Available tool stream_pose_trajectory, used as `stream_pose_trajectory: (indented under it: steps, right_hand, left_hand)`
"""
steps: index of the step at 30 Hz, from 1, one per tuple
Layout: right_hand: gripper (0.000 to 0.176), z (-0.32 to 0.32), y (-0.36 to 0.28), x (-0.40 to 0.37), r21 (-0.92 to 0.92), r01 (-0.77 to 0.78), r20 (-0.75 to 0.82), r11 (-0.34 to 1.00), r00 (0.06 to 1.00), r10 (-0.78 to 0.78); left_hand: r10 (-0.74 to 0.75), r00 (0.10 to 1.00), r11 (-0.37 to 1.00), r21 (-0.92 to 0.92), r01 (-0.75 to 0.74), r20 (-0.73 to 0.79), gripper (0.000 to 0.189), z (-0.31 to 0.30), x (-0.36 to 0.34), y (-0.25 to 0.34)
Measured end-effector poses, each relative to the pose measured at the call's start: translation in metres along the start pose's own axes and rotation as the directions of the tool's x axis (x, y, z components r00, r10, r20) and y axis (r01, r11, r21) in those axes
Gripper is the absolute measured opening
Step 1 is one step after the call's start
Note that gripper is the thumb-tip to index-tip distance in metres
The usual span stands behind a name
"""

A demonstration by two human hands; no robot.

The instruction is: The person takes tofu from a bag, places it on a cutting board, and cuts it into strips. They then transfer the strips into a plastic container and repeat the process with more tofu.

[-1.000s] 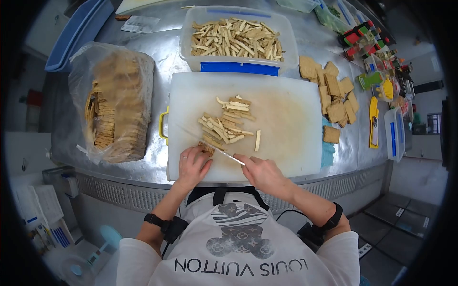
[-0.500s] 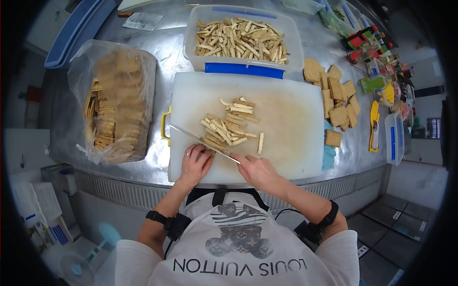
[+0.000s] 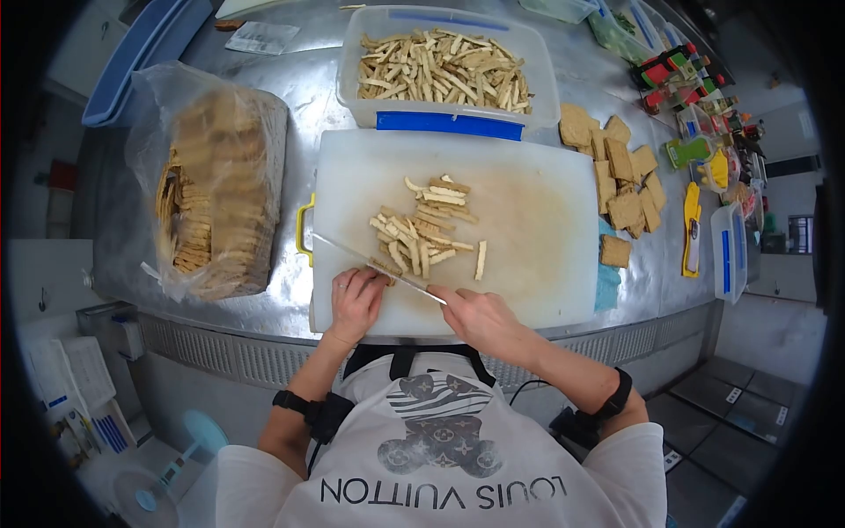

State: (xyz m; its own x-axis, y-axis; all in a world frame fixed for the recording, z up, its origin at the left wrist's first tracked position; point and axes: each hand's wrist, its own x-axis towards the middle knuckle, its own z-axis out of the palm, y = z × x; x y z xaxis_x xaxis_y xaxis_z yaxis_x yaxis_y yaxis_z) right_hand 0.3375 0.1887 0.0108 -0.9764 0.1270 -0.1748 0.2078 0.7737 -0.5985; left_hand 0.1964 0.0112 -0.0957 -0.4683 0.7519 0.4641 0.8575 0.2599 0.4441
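Observation:
My right hand (image 3: 480,319) grips the handle of a kitchen knife (image 3: 341,248), its blade slanting up and left over the near left part of the white cutting board (image 3: 537,211). Just beside the blade, the bent fingers of my left hand (image 3: 356,306) press a piece of dried tofu against the board; most of it is hidden under the fingers. Beyond the knife lies a loose pile of cut tofu strips (image 3: 414,242), pale inside with brown skin. One strip (image 3: 481,260) rests apart to the right.
Behind the board stands a clear container (image 3: 547,88) of tofu strips with a blue clasp. A plastic bag (image 3: 233,189) of stacked slabs sits left. On the right are whole tofu slabs (image 3: 625,211), a blue cloth (image 3: 607,290), a yellow-handled tool (image 3: 691,229) and several bottles (image 3: 664,70).
The knife blade and both hands have shifted very slightly. A few strips beside the blade lie a little differently, tipped more upright. The rest looks the same.

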Motion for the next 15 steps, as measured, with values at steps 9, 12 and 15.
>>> stream_pose_trajectory:
  steps: [9,12,15]
  right_hand:
    - [0.028,0.027,0.007,0.018,0.032,0.010,-0.025,0.999,1.000,-0.009]
    - [0.027,0.022,0.007,0.014,0.034,0.026,-0.063,0.999,0.998,-0.024]
    - [0.029,-0.005,-0.005,-0.001,0.023,-0.007,0.030,1.000,1.000,0.006]
  left_hand:
    - [-0.009,1.000,0.993,-0.115,0.011,0.014,0.025,0.001,0.002,-0.003]
    - [-0.027,1.000,0.991,-0.133,0.026,-0.006,0.023,0.003,0.002,-0.003]
    - [-0.043,0.999,0.992,-0.118,0.041,-0.019,0.021,0.002,0.000,-0.002]
